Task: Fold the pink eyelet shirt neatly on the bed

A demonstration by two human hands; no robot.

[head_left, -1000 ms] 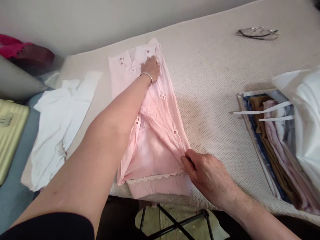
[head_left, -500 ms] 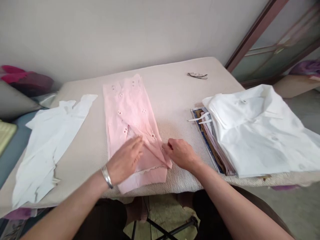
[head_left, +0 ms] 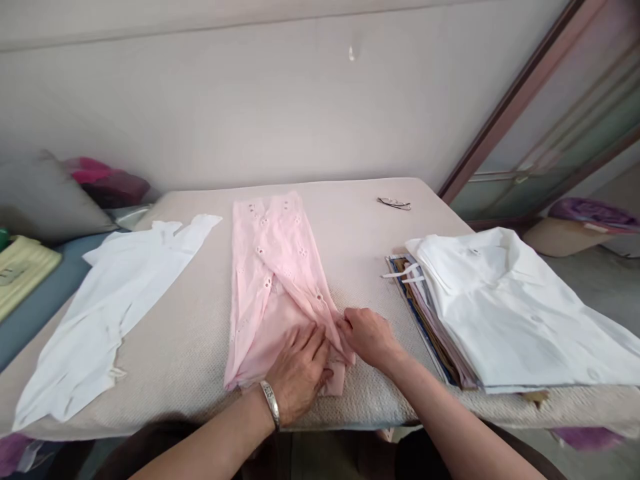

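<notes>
Roughly left to right: a pale yellow ribbed case point(head_left: 23, 273) sits at the far left edge beside a grey cushion point(head_left: 45, 200) with a red-pink bundle of cloth point(head_left: 107, 180) behind it. On the beige textured padded table point(head_left: 350, 233) a white unfolded cotton garment point(head_left: 110, 300) lies spread flat, well apart from the hands. In the middle lies the pale pink eyelet-embroidered garment point(head_left: 270, 280), folded lengthwise into a narrow strip running away from the person, its hem at the near table edge. The left hand point(head_left: 300, 373), a silver bangle point(head_left: 271, 403) on its wrist, lies flat and spread on the lower part of the pink cloth, pressing it down. The right hand point(head_left: 367, 337) is just beside it, fingertips pinching the right edge of the pink fold near the hem. The step looks like smoothing and squaring the bottom of the lengthwise fold; the next move likely needs both hands to grip the hem end and carry it up toward the collar end. Further right, a white collared shirt point(head_left: 505, 307) tops a stack of folded clothes point(head_left: 425, 313); wire-rimmed glasses point(head_left: 394, 203) lie at the far table edge.
</notes>
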